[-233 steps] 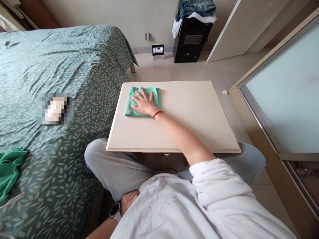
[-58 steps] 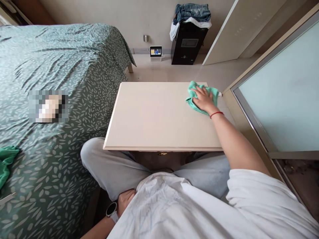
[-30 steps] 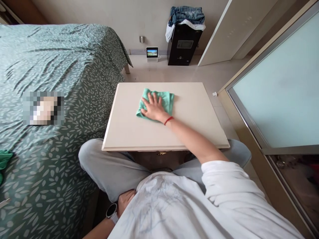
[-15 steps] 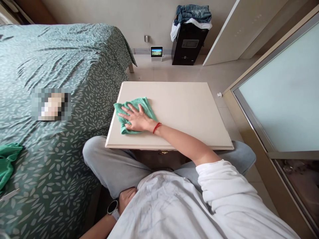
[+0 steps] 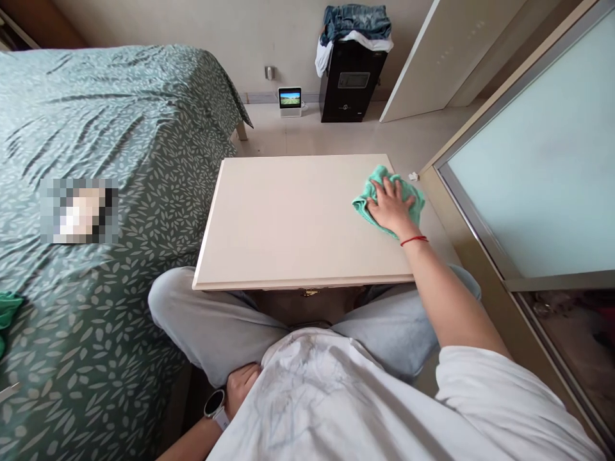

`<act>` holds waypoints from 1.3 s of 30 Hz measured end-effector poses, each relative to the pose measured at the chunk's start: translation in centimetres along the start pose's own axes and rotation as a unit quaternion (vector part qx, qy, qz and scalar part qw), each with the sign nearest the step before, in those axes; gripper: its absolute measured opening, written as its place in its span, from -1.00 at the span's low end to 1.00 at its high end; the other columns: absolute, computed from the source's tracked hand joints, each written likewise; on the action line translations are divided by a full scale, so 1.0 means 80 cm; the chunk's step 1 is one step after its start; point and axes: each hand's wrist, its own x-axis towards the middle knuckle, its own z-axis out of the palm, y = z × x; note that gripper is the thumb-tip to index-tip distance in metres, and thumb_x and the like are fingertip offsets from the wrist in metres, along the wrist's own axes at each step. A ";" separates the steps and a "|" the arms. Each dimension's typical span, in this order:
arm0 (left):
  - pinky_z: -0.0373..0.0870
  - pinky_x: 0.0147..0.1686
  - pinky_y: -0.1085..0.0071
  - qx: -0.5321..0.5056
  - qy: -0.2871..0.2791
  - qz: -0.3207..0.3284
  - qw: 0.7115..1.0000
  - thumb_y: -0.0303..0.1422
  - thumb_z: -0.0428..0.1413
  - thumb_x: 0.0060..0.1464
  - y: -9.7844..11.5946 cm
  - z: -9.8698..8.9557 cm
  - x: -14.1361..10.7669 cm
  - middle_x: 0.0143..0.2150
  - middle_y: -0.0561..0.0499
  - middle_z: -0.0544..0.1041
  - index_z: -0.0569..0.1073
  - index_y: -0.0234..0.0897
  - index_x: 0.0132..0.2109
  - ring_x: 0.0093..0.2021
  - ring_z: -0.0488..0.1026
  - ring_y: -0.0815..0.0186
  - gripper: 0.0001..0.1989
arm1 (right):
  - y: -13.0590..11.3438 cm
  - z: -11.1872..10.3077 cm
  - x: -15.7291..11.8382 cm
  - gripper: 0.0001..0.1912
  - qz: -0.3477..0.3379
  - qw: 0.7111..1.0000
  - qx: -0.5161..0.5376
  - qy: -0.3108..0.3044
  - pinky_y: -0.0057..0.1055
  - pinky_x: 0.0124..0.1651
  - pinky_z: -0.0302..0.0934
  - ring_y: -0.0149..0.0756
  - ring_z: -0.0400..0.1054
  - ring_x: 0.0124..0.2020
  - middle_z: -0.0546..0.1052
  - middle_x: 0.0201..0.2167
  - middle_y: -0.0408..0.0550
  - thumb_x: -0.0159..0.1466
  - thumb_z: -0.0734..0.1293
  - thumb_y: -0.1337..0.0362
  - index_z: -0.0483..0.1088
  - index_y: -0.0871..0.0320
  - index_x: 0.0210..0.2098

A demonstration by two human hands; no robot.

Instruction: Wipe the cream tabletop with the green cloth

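My right hand (image 5: 391,208) presses a green cleaning cloth (image 5: 372,218) down at the far right part of a cream tabletop (image 5: 288,218). Its fingers are apart and slightly bent into the cloth, which is bunched around them and hangs a little past the table's right edge. A red string circles that wrist. Down by my left thigh rests my left hand (image 5: 241,387), with a watch (image 5: 214,403) on the wrist. Its fingers are mostly hidden by my shirt, so I cannot see whether they hold anything. The table stands between my knees.
A bed with a leafy green cover (image 5: 158,173) is on the left, bearing a blurred-out object (image 5: 79,211) and a green fabric piece (image 5: 8,310). Ahead stand a small screen (image 5: 290,101) and a black cabinet (image 5: 353,83) topped with clothes. A glass-panelled sliding door (image 5: 538,160) runs along the right.
My right hand has swept the cloth from the left side of the tabletop to its far right. The cloth is more bunched now. My left hand stays by my thigh. The view has shifted slightly.
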 end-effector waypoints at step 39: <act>-0.06 -0.62 0.55 0.025 -0.002 -0.004 1.000 -0.29 -0.19 0.05 -0.001 0.003 -0.006 -0.69 0.13 0.17 0.11 -0.27 -0.66 -0.68 0.12 0.52 -0.64 | -0.230 0.028 -0.077 -0.20 -0.390 0.913 0.014 -0.122 0.65 0.77 -0.26 0.42 -0.19 0.87 0.01 0.88 0.17 0.69 0.23 -0.03 0.18 0.00 0.84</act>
